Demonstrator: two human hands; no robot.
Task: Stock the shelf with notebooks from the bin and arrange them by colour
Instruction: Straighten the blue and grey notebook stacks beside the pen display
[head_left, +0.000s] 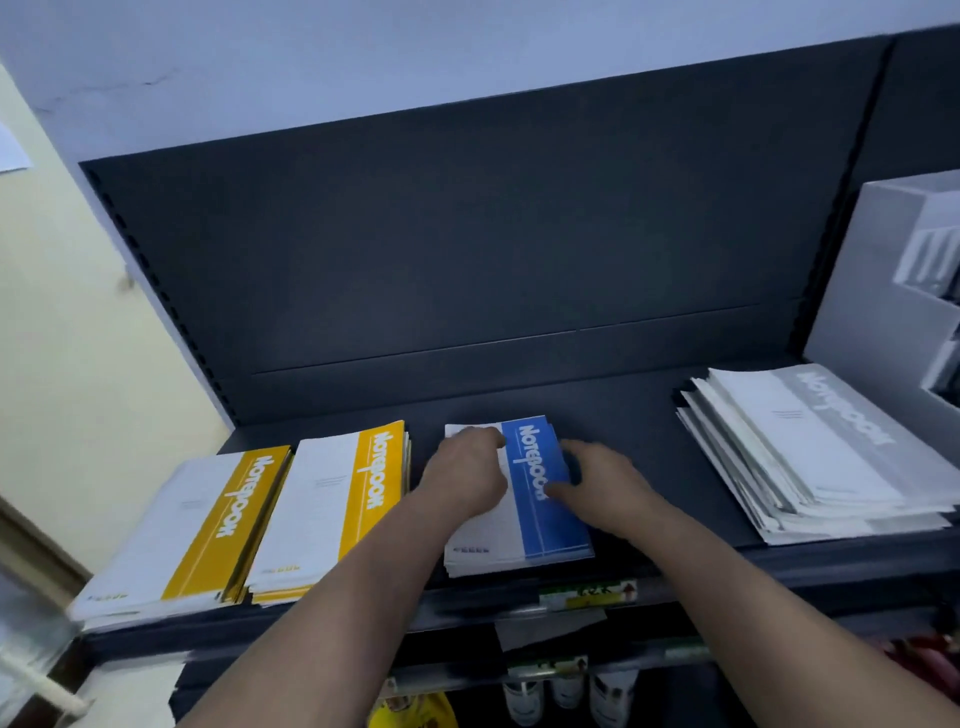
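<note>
A short stack of blue-and-white notebooks (545, 525) lies in the middle of the dark shelf (623, 415). My left hand (465, 475) rests on the white half of the top cover, fingers bent toward the far edge. My right hand (597, 483) grips the stack's right edge, thumb on the blue band and fingers curled round the side. Two stacks of yellow-and-white notebooks (208, 525) (332, 509) lie side by side at the left. A loosely fanned stack of grey-and-white notebooks (810, 452) sits at the right. The bin is out of view.
A white display box (883, 280) stands at the far right against the shelf's back panel. Bare shelf shows between the blue and grey stacks. Below the front rail with price tags (587, 595), a lower shelf holds bottles (613, 693) and a yellow packet (415, 712).
</note>
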